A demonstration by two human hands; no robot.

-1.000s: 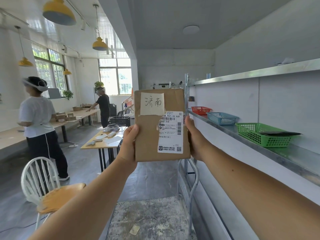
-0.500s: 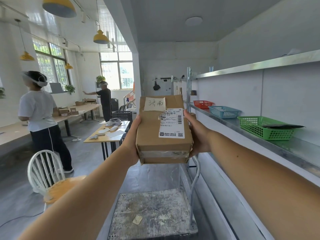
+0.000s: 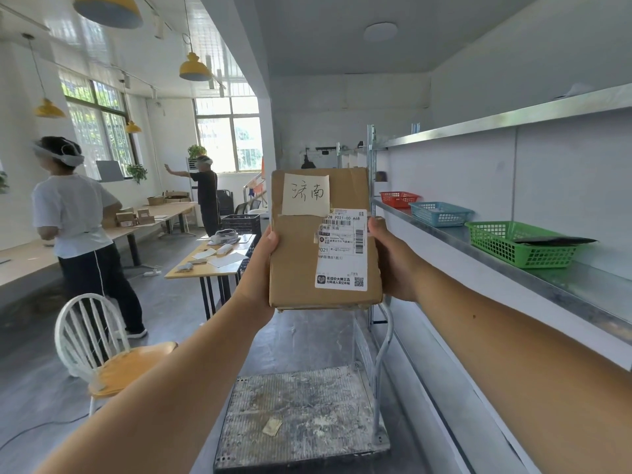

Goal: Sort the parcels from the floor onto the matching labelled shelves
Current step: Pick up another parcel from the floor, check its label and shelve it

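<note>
Now, above the bare cart [image 3: 297, 415], the left hand [image 3: 260, 265] and right hand [image 3: 393, 261] grip the parcel [image 3: 297, 268] by its two long sides, thumbs on the front and fingers hidden behind. Half a second ago it was tipped back so that its taped bottom edge showed; it now stands upright between the hands again, face to the camera. That suggests the address is being read before a shelf is chosen, so the sorting step for this parcel is not yet done.

A note [image 3: 306, 195] taped above the thumbs reads 济南 by hand. The printed label [image 3: 342, 251] by the right thumb shows "P021-00 A68", "P021", barcodes and a QR code; its finer print is too small to read.

Beyond the right hand, the shelf [image 3: 581, 289] holds a green basket [image 3: 506, 248], then a blue [image 3: 441, 213], then a red [image 3: 398, 199]. No shelf labels can be made out.
</note>
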